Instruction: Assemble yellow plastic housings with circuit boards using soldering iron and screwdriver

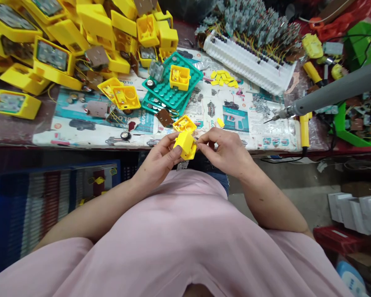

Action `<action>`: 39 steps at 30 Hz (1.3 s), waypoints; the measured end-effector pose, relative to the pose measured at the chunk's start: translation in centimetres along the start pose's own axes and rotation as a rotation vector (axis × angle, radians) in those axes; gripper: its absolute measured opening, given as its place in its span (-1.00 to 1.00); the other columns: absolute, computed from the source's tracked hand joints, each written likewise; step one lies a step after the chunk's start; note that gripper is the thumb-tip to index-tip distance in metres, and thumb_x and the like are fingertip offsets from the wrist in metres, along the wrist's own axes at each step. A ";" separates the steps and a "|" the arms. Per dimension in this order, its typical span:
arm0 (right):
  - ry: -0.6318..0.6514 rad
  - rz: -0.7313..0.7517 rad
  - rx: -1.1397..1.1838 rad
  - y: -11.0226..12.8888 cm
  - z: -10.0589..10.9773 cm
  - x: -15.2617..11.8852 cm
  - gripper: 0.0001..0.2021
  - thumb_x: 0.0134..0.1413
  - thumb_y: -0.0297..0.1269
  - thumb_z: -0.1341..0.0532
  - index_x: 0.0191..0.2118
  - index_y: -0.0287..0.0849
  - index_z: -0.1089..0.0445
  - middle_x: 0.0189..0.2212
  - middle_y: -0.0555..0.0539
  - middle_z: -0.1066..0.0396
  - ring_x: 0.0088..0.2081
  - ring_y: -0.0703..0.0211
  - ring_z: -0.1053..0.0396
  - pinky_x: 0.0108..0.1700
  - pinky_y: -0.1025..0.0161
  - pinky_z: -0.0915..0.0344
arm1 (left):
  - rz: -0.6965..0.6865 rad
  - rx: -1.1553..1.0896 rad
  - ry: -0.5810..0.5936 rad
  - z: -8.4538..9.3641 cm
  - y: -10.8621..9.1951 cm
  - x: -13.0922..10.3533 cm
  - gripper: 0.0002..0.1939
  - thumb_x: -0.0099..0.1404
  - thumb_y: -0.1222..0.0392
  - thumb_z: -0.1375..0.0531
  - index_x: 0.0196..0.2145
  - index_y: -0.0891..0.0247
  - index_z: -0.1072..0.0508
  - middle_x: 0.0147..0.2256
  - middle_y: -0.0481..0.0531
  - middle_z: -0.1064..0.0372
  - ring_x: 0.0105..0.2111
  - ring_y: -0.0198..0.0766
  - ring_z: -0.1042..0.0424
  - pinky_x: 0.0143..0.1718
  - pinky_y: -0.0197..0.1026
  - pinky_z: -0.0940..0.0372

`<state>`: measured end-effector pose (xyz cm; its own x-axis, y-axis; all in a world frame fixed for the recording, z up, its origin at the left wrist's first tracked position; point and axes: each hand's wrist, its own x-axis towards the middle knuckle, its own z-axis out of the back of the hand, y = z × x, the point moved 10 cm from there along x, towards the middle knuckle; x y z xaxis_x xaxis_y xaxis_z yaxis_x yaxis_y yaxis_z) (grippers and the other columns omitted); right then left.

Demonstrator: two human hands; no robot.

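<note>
In the head view, the yellow plastic housing (pixel 185 145) is in front of the person's body, at the near edge of the workbench (pixel 136 139), gripped between the thumb and fingers of the left hand (pixel 160 159). The right hand (pixel 224 150) meets it from the opposite side, its thumb and forefinger drawn narrowly together at the housing's right flank; whether they pinch a small part or only touch the plastic, I cannot tell. The housing is tilted and boxy, too foreshortened to give a sure long axis, and both hands are about equally near it. Just beyond it sits an open yellow shell (pixel 184 123), with a brown plate (pixel 164 117) to its left and a single yellow tab (pixel 220 122) to its right. Farther back are a green tray (pixel 170 93), a cluster of yellow tabs (pixel 224 78) and scattered screws (pixel 261 106). The grey screwdriver (pixel 321 97) reaches in from the right, its tip well apart from the hands. A heap of yellow housings (pixel 95 24) fills the far left. Nothing stands between the right fingertips and the held housing.
</note>
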<state>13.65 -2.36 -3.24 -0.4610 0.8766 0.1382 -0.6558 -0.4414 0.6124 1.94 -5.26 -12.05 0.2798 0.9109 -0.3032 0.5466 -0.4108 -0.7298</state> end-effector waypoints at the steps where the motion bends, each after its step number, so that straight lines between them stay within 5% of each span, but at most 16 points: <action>1: 0.004 0.007 -0.023 0.1 0.1 0.0 -0.90 0.15 -0.41 -0.23 -0.32 -0.17 -0.52 -0.39 -0.02 -0.51 -0.39 0.27 -0.37 -0.27 0.29 -0.25 | -0.006 0.008 0.008 0.0 0.0 0.1 -0.47 0.04 -0.01 -0.49 -0.09 0.16 -0.42 -0.12 0.00 -0.53 -0.14 -0.25 -0.55 -0.22 -0.31 -0.42; 16: 0.091 -0.120 -0.347 1.0 -0.7 0.2 -0.82 0.23 -0.38 -0.16 -0.23 -0.25 -0.54 -0.27 -0.19 -0.53 -0.22 0.04 -0.46 -0.26 0.19 -0.22 | -0.207 0.313 0.035 -0.2 -1.4 -0.2 -0.51 0.13 0.01 -0.44 -0.03 0.16 -0.44 -0.03 0.06 -0.47 -0.14 -0.25 -0.50 -0.14 -0.27 -0.42; 25: 0.099 -0.077 0.162 -0.9 -0.9 0.2 -0.94 0.10 -0.43 -0.24 -0.38 -0.22 -0.45 -0.39 -0.01 -0.49 -0.40 0.31 -0.33 -0.28 0.32 -0.20 | -0.011 0.093 0.013 0.5 0.1 -0.2 -0.48 0.04 -0.02 -0.48 -0.08 0.15 -0.50 -0.13 0.01 -0.52 -0.17 -0.23 -0.54 -0.19 -0.25 -0.44; 32: 0.008 -0.100 0.252 -1.3 -0.6 -0.3 -0.93 0.09 -0.40 -0.25 -0.40 -0.20 -0.44 -0.42 0.00 -0.46 -0.41 0.32 -0.29 -0.28 0.30 -0.20 | 0.033 0.096 0.004 0.8 0.0 -0.2 -0.43 0.00 -0.04 -0.50 -0.07 0.18 -0.49 -0.14 0.05 -0.56 -0.15 -0.13 -0.58 -0.15 -0.16 -0.49; 39: 0.391 -0.265 0.887 -2.8 -5.3 -0.6 -0.64 -0.20 -0.13 -0.47 -0.40 -0.16 -0.31 -0.46 0.09 -0.39 -0.44 0.35 -0.34 -0.37 0.34 -0.30 | 0.164 0.038 0.169 -0.4 1.4 -0.6 -0.51 0.12 -0.12 -0.42 -0.12 0.28 -0.54 -0.22 0.05 -0.59 -0.22 -0.10 -0.60 -0.19 -0.18 -0.50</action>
<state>12.60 -2.64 -9.15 -0.6332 0.7309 -0.2546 -0.1566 0.2011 0.9670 2.84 -6.39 -12.61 0.4925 0.8112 -0.3154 0.4536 -0.5485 -0.7024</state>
